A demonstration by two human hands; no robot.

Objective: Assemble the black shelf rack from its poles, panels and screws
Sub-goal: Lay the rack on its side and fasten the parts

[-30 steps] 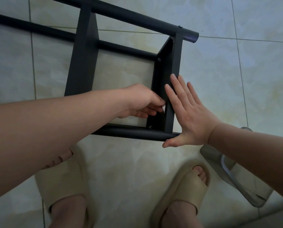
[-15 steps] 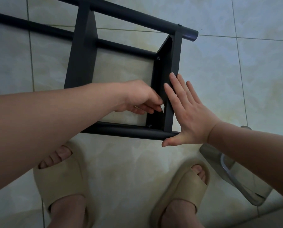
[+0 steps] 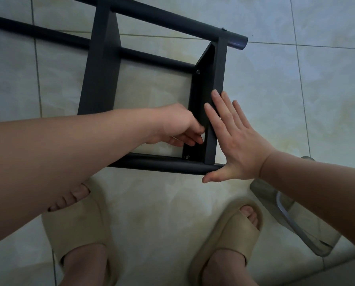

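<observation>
1. Right hand [image 3: 234,141]: flat, fingers straight and spread, palm pressed on the outer face of the end panel [image 3: 218,75]. The thumb sits at the tip of the near pole [image 3: 162,163], just below that panel.
2. Left hand [image 3: 178,124]: reaches to the panel's inner face with fingers curled and tips touching it. I cannot tell whether they pinch a small part or tool, because the fingers hide it.
3. Change over the last second is slight. The right hand has stayed braced in the same spot, while the left hand's fingers have shifted a little along the inner face. Judgement: work on this panel's fastening is ongoing, not finished.
4. Black shelf rack [image 3: 102,58]: lies on its side on the tiled floor [image 3: 317,100], with the end panel at its near end.
   - A second panel [image 3: 100,69] stands left of the end panel.
   - The far pole [image 3: 172,21] crosses above the end panel.
5. Screws: one [image 3: 186,156] is seated at the panel's lower inner corner and another [image 3: 197,71] near its upper inner corner. Judgement: both inner joints are at least started.
6. Outward: two beige slippers [image 3: 77,223] are below the panel, and a clear plastic item [image 3: 292,219] lies to its lower right.
</observation>
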